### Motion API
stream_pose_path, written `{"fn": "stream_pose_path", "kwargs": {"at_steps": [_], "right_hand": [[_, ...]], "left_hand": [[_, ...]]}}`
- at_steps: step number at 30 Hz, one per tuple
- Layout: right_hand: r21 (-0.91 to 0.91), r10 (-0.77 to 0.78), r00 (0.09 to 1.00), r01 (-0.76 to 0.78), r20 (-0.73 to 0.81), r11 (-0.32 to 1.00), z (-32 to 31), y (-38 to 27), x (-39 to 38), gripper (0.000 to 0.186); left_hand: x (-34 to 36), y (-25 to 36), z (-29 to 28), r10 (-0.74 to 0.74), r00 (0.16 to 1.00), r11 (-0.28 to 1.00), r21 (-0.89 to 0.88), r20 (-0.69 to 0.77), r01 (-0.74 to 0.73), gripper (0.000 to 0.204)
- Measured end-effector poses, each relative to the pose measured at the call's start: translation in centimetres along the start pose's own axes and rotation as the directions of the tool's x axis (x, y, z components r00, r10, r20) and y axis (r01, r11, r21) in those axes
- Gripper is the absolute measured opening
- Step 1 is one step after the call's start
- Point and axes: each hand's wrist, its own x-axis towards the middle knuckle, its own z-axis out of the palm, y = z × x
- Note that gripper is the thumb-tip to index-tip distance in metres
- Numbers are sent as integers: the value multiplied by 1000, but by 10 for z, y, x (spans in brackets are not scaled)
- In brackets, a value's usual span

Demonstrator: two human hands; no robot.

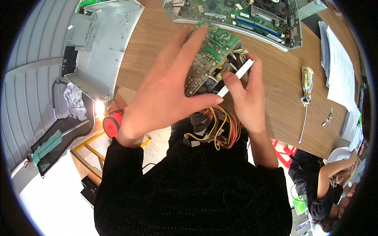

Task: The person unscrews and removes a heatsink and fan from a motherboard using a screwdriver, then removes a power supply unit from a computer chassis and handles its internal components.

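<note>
My left hand point(169, 84) spans a green circuit board point(214, 49), its fingertips at the far edge and its thumb by the near end. The board is tilted, its solder side facing up, and electronic components show under its right edge. My right hand point(249, 96) pinches a thin white flat piece point(237, 78) close against those components; what the piece is I cannot make out. A bundle of yellow, red and black wires point(218, 128) hangs below the board, over my lap.
An open computer case point(236, 29) with a motherboard lies at the far side of the table. A metal case panel point(106, 47) is at the left. A screwdriver point(305, 88), small loose parts point(327, 118) and paper stacks point(340, 70) lie right. Another person point(325, 181) sits at lower right.
</note>
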Motion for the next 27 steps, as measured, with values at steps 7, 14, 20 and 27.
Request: {"fn": "stream_pose_path", "kwargs": {"at_steps": [7,14,20,27], "right_hand": [[157,-66,995,78,-75,985,3,12,-4,57],[4,-193,972,195,-132,981,-1,23,-7,59],[-239,-359,921,318,-154,918,-2,19,-14,66],[-204,-482,856,447,-184,871,-5,29,-22,78]], "left_hand": [[8,-5,11,-116,991,903,-423,-61,80,97],[3,4,14,-110,988,931,-360,-112,63,92],[3,17,8,-21,977,996,-93,-213,1,85],[-4,8,12,250,926,961,-45,-283,-273,80]]}}
